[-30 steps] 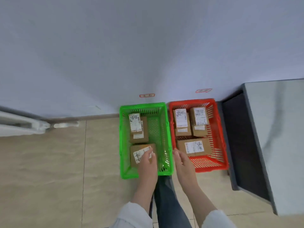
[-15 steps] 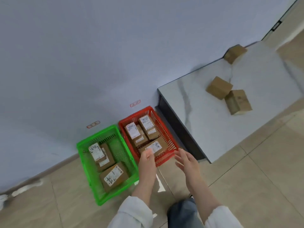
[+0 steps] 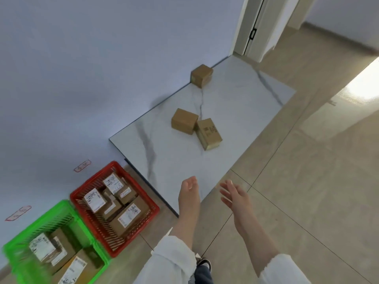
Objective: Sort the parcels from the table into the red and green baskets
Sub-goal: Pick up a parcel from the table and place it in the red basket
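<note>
Three brown cardboard parcels lie on the low marble-topped table (image 3: 235, 111): one against the wall at the back (image 3: 201, 75), and two touching each other in the middle, a plain one (image 3: 184, 121) and a printed one (image 3: 208, 133). The red basket (image 3: 151, 208) on the floor holds several labelled parcels. Beside it the green basket (image 3: 53, 215) holds labelled parcels too. My left hand (image 3: 189, 192) hangs over the table's near corner, fingers loosely curled, holding nothing. My right hand (image 3: 235, 194) is spread, empty, over the floor beside the table.
Both baskets stand against the pale wall, left of the table. Small red labels (image 3: 82, 166) are stuck on the wall above them. Beige tiled floor stretches to the right. A doorway (image 3: 254, 27) opens behind the table.
My view has swung from the baskets to the right, toward the table. Both hands have left the green basket, where the left one rested on a parcel, and moved to the table's near corner, empty.
</note>
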`<move>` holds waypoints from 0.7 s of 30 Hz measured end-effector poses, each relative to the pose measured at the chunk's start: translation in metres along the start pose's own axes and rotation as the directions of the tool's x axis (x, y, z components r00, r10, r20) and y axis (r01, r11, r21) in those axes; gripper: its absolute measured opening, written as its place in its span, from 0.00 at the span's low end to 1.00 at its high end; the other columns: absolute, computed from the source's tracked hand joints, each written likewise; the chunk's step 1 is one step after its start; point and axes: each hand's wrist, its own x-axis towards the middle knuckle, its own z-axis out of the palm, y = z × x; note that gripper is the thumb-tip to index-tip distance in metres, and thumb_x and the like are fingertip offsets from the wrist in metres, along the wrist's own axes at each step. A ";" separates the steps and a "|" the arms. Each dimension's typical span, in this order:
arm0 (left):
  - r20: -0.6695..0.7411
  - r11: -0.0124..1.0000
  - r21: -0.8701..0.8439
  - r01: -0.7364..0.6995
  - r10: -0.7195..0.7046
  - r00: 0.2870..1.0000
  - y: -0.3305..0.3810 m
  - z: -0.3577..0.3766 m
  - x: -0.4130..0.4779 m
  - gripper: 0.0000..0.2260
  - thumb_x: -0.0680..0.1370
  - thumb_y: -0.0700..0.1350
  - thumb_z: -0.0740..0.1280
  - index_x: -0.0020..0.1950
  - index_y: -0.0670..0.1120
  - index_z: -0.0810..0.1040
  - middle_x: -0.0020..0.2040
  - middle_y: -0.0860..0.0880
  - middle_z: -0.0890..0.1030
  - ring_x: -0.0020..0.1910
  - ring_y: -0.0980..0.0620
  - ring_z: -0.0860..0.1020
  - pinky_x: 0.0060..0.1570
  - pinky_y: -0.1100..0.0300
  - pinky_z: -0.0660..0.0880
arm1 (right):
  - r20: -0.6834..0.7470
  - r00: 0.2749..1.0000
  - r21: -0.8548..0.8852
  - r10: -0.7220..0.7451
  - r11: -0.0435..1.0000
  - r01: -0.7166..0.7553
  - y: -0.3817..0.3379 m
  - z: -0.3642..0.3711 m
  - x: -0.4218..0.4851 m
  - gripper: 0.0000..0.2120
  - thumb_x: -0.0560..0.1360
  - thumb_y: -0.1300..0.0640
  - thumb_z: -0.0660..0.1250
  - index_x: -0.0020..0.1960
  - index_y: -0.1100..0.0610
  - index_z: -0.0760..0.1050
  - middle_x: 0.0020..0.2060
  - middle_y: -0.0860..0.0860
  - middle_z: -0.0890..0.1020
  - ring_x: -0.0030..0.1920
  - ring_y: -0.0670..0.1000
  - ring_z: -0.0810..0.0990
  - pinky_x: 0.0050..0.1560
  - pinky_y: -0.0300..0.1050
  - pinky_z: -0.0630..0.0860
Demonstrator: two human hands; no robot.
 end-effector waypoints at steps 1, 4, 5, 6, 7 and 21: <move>0.007 1.000 0.007 -0.007 0.007 1.000 0.006 0.014 0.007 0.13 0.80 0.47 0.58 0.62 0.48 0.72 0.62 0.49 0.75 0.62 0.50 0.73 0.65 0.53 0.68 | -0.005 1.000 0.010 0.007 1.000 -0.007 -0.006 -0.007 0.012 0.07 0.79 0.53 0.60 0.51 0.55 0.75 0.49 0.50 0.80 0.53 0.51 0.78 0.59 0.48 0.74; 0.004 0.999 0.025 -0.031 0.031 1.000 0.029 0.049 0.035 0.13 0.80 0.47 0.57 0.64 0.47 0.71 0.63 0.48 0.75 0.63 0.49 0.73 0.66 0.52 0.68 | -0.017 1.000 0.019 0.019 1.000 -0.019 -0.028 -0.020 0.047 0.08 0.79 0.53 0.61 0.51 0.56 0.75 0.49 0.49 0.81 0.53 0.51 0.78 0.59 0.48 0.74; 0.006 0.999 0.028 -0.043 0.043 0.999 0.037 0.060 0.047 0.13 0.80 0.46 0.57 0.64 0.46 0.71 0.64 0.48 0.74 0.63 0.49 0.73 0.66 0.52 0.68 | -0.011 1.000 0.016 0.018 1.000 -0.017 -0.037 -0.022 0.061 0.09 0.79 0.53 0.61 0.54 0.57 0.75 0.49 0.49 0.81 0.53 0.51 0.78 0.58 0.47 0.74; 0.006 0.998 0.034 -0.049 0.049 0.999 0.044 0.071 0.059 0.14 0.80 0.46 0.56 0.64 0.46 0.71 0.64 0.47 0.74 0.63 0.49 0.73 0.66 0.52 0.68 | -0.009 1.000 0.009 0.017 1.000 -0.017 -0.046 -0.025 0.075 0.11 0.79 0.53 0.61 0.56 0.57 0.75 0.49 0.48 0.81 0.53 0.50 0.78 0.58 0.47 0.74; 0.004 0.998 0.035 -0.051 0.051 0.999 0.052 0.082 0.071 0.14 0.81 0.46 0.56 0.65 0.45 0.71 0.64 0.47 0.74 0.63 0.49 0.73 0.65 0.53 0.69 | -0.012 1.000 -0.003 0.015 1.000 -0.015 -0.057 -0.027 0.089 0.11 0.79 0.52 0.61 0.57 0.57 0.75 0.50 0.48 0.81 0.53 0.50 0.78 0.57 0.46 0.74; -0.189 0.995 0.029 0.100 -0.093 0.978 0.144 0.149 0.192 0.16 0.79 0.44 0.54 0.65 0.41 0.69 0.64 0.41 0.74 0.64 0.43 0.72 0.64 0.50 0.68 | 0.091 0.993 -0.234 0.072 0.971 -0.049 -0.181 -0.015 0.258 0.16 0.79 0.52 0.60 0.63 0.59 0.72 0.55 0.51 0.79 0.57 0.52 0.77 0.59 0.47 0.74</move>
